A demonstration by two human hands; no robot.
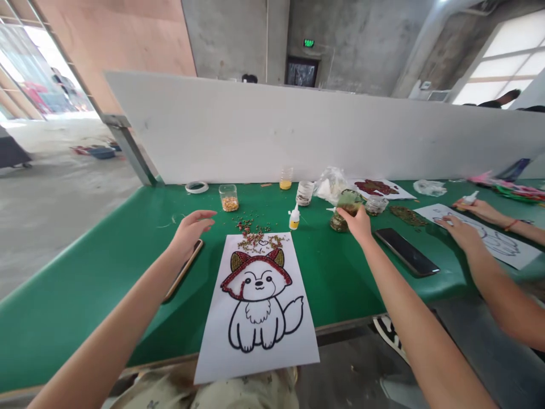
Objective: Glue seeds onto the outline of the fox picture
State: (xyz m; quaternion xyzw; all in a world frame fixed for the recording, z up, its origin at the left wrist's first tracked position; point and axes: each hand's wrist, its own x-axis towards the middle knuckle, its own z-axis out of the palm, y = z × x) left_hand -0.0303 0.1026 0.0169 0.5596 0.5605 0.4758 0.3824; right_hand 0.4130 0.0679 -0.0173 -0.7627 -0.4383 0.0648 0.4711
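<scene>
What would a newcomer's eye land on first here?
Probably the white sheet with its red-hooded cartoon animal, jutting over the near edge of the green table. Loose red and green pieces lie scattered at its far end. Farther right, the right hand grips a jar.

Matt paper drawing (pixel 258 309), smooth, faintly glossy green tabletop (pixel 340 278), clear plastic jar (pixel 229 196), rough concrete wall (pixel 238 34)
</scene>
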